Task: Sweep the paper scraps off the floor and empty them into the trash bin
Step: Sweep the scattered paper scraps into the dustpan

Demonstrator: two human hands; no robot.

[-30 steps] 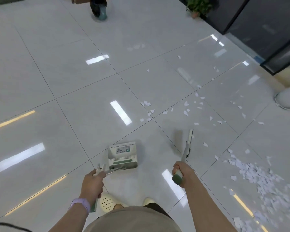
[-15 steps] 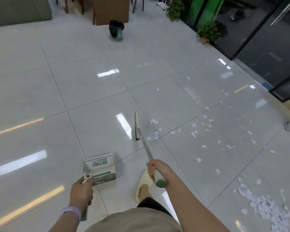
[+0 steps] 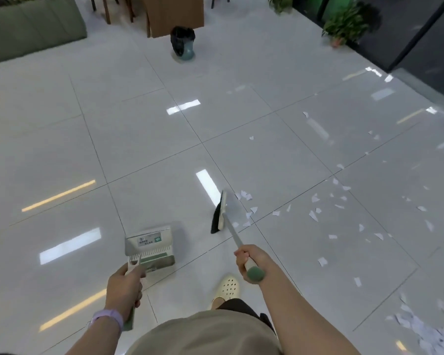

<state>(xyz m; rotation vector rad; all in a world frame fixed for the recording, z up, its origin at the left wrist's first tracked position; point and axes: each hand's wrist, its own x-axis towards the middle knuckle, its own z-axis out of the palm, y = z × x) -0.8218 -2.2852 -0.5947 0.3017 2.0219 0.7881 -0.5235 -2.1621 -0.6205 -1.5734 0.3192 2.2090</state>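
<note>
My right hand (image 3: 249,261) grips the green-tipped handle of a broom. Its black-bristled head (image 3: 219,213) sits on the floor just left of a few white paper scraps (image 3: 246,196). More scraps (image 3: 315,213) lie scattered across the tiles to the right, and a denser pile (image 3: 420,331) lies at the lower right. My left hand (image 3: 124,285) holds the handle of a grey-and-green dustpan (image 3: 150,245) that rests on the floor ahead of me. A trash bin (image 3: 183,44) lined with a black bag stands far ahead.
A green sofa (image 3: 34,29) is at the far left. A wooden cabinet (image 3: 176,14) with chair legs beside it stands behind the bin. Potted plants (image 3: 344,24) line dark glass doors on the right. My foot in a cream clog (image 3: 228,286) is below the broom.
The broom head swung from the right side over to the left of the nearby scraps. The view tilted up, showing the bin and furniture. The dustpan stayed low in my left hand.
</note>
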